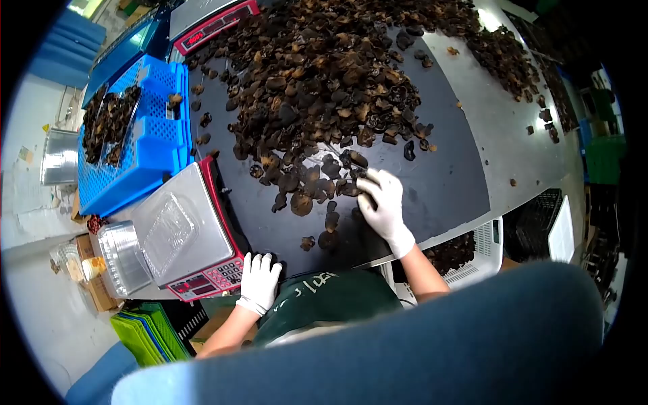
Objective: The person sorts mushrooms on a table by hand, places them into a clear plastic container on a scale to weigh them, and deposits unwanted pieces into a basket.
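Note:
A big heap of dark dried wood ear mushrooms (324, 81) covers the far part of the black mat (432, 182). At its near edge, my right hand (385, 206) in a white glove has its fingers curved over several loose pieces. Thumb and fingers are apart; nothing plainly shows in their grip. My left hand (259, 282), also gloved, lies with fingers stretched at the table's near edge. Beside it stands a red and silver weighing scale (212, 229) with a clear plastic tray (169, 229) on its plate.
A blue crate (169, 152) at left bears a clear tray of mushrooms (111, 125). More clear trays (125, 260) stand left of the scale. A second scale (216, 27) is at the far side. Below the table's right edge sits a white basket (489, 246).

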The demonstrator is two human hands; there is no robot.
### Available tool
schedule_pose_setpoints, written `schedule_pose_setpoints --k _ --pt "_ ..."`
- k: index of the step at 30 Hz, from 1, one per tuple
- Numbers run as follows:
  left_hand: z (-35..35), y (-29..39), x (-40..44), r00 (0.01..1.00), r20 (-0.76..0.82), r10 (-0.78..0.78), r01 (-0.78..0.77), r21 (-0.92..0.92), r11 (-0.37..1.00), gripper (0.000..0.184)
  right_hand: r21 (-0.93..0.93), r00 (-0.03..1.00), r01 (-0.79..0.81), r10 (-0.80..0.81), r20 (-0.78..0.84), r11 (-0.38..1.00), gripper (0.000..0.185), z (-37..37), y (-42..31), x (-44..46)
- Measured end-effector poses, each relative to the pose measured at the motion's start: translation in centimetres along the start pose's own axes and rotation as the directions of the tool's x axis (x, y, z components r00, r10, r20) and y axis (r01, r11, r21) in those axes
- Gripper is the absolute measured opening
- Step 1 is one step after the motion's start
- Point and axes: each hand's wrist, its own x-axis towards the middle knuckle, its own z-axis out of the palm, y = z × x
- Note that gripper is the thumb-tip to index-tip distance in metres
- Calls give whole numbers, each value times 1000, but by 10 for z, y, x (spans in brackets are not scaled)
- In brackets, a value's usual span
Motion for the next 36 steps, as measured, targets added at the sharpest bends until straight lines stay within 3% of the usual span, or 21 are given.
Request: schedule_pose_setpoints --k 1,2,3,5,7,9,11,13,15,17,20,22,25,27,29,31,32,33,36 --pt "6 -1 -1 999 30 18 -20 46 999 31 -106 997 -56 50 -52 993 43 5 1 8" --pt "9 -1 -2 999 32 14 -15 40 999 31 -154 996 -92 94 6 984 53 8 1 17" --pt "10 -3 0 993 118 25 -34 70 997 28 -271 994 -81 98 51 959 62 15 -3 24" --pt "12 -5 0 979 202 31 -52 99 994 25 -302 991 51 -11 134 952 66 29 -19 30" --pt "16 -8 0 920 387 63 -137 168 976 25 -75 933 198 -164 319 977 69 27 -49 34" --pt "20 -10 -1 916 392 84 -160 165 973 24 -38 867 360 -319 383 932 64 37 -64 15" --pt "22 -11 1 905 416 85 -159 147 976 24 42 709 476 -411 574 879 53 28 -77 5" --pt "26 -14 1 911 399 100 -174 154 973 23 136 629 497 -464 624 857 41 24 -75 -11" --pt "31 -15 -1 917 384 111 -183 157 970 23 153 682 469 -467 563 870 27 18 -51 -20" --pt "34 -16 2 890 443 106 -186 141 972 19 120 825 294 -315 469 948 20 -2 -29 -15" --pt "37 -17 5 919 374 128 -195 148 970 15 41 961 95 -102 256 995 21 -24 3 -14" --pt "41 -18 7 922 366 127 -196 156 968 15 17 994 -20 18 107 1000 24 -33 11 -13" --pt "36 -22 9 932 319 172 -213 97 972 13 -48 999 -25 26 19 999 21 -43 4 -8" --pt "26 -23 13 946 271 175 -214 121 969 12 83 989 -14 1 150 996 21 -43 1 -4" --pt "12 -23 19 944 281 175 -208 91 974 12 54 987 104 -110 115 993 22 -43 -18 -2" --pt "-9 -18 29 988 23 152 -150 -82 985 21 79 969 99 -115 217 992 27 -33 -24 -7" --pt "-14 -15 33 992 11 128 -126 -85 988 28 62 946 89 -104 306 994 36 -23 -20 -14" --pt "-13 -12 37 992 -65 104 -112 -119 987 33 -105 928 123 -76 365 987 47 -16 -26 -20" --pt "-13 -2 39 989 -137 55 -79 -177 981 43 -220 874 108 12 485 970 58 -9 -34 -25"
